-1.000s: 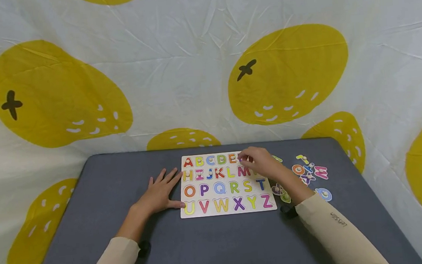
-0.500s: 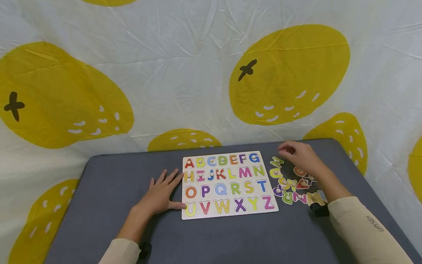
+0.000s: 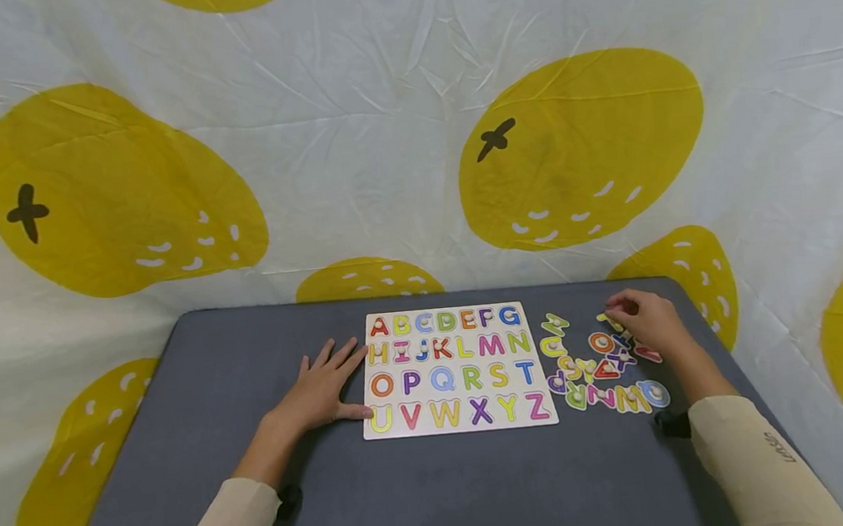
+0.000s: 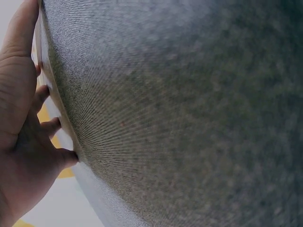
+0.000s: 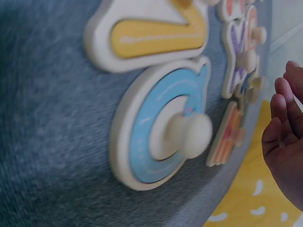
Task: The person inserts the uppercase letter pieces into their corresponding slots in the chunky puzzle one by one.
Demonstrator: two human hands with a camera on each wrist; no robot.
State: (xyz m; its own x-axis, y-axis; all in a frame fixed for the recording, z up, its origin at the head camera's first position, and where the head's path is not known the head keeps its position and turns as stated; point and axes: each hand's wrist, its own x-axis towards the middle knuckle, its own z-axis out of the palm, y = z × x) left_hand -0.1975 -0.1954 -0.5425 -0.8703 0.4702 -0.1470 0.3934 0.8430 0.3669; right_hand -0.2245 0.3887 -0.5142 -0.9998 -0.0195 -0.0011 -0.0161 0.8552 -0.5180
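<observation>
My left hand (image 3: 321, 390) lies with fingers spread at the left side of a white alphabet puzzle board (image 3: 461, 432), thumb over its lower left edge. In the left wrist view that hand (image 4: 33, 127) reaches along the table, fingertips at the board's edge. My right hand (image 3: 646, 320) hovers over the loose letter pieces, its fingertips just above a yellow L piece (image 3: 606, 319). Its fingers (image 5: 279, 97) are loosely bent in the right wrist view, and no piece shows between them. Knobbed letters such as the A (image 3: 378, 327) fill the board's top row and part of the second.
Right of the board lie several loose knobbed letters, including a blue Q (image 5: 137, 146), an orange O (image 3: 600, 343) and a yellow U (image 3: 552, 347). All rest on the dark grey table (image 3: 457, 494). A white curtain (image 3: 350, 135) with yellow fruit prints hangs behind.
My right hand has moved right from the board's top right corner to the loose letters, uncovering the F and G. The left hand has stayed at the board's left side.
</observation>
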